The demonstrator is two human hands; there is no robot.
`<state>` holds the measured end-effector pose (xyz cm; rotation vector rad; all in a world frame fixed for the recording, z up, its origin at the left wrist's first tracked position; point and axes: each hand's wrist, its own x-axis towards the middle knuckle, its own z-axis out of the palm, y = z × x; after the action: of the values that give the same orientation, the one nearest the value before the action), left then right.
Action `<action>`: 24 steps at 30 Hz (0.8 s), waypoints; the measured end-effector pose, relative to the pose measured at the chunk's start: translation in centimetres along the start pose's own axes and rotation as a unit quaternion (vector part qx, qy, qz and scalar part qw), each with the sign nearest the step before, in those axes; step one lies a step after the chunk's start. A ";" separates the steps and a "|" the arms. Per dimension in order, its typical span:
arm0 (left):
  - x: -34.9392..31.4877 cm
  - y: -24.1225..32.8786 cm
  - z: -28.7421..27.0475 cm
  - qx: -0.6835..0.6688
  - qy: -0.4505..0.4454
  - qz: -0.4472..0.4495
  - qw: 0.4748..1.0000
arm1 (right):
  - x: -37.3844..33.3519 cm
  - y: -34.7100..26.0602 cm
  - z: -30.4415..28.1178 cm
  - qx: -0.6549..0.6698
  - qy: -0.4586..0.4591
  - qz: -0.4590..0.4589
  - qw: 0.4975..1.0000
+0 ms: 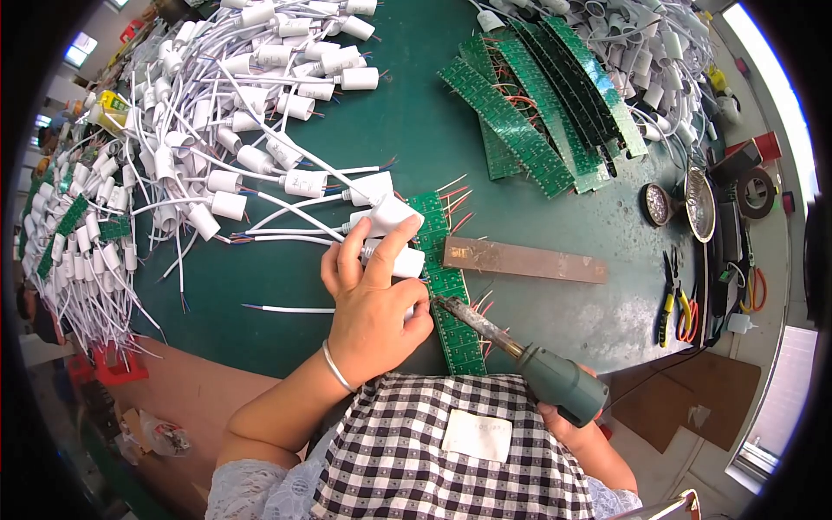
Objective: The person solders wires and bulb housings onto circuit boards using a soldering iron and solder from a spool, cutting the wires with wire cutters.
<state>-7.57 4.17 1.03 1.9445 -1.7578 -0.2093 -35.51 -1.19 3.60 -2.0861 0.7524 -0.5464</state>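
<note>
My left hand (377,295) pinches with thumb and forefinger at the edge of a long green circuit board (444,279). A sliver of white plastic shows in the pinch, in line with a white cable (290,309) that runs under the hand; most of it is hidden. Two other fingers reach up to a white cabled cap (392,217) lying against the board. In my right hand (568,418) is a soldering iron (563,381) with a green handle, its dark tip at the board beside my left fingertips. Red and white wires stick out along the board's right edge.
A flat brown bar (524,260) lies across the board. White cabled caps (260,95) heap at the left, with more (667,61) at the back right. Green boards (542,104) are stacked at the back. Pliers (666,303), a solder tin (656,204) and tape (756,192) sit at right.
</note>
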 end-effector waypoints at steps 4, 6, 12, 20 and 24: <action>0.0 -0.1 0.1 0.000 0.000 0.001 1.000 | 0.0 0.1 0.0 -0.014 0.006 -0.013 1.000; 0.0 -0.1 0.0 0.002 0.000 -0.001 1.000 | -0.3 0.4 0.1 -0.034 0.013 -0.025 0.999; 0.0 0.0 0.0 -0.002 0.000 0.000 1.000 | -2.7 1.0 0.6 0.189 0.051 0.154 0.969; 0.0 0.0 0.1 -0.004 0.002 -0.004 1.000 | -2.0 0.7 0.5 0.142 0.013 0.142 0.979; 0.0 0.2 0.1 -0.008 0.006 -0.009 1.000 | -1.6 0.7 0.7 0.159 0.020 0.136 0.978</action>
<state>-7.85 4.11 1.02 1.9474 -1.7270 -0.2157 -36.48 -0.03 2.44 -1.6495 0.8937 -0.5179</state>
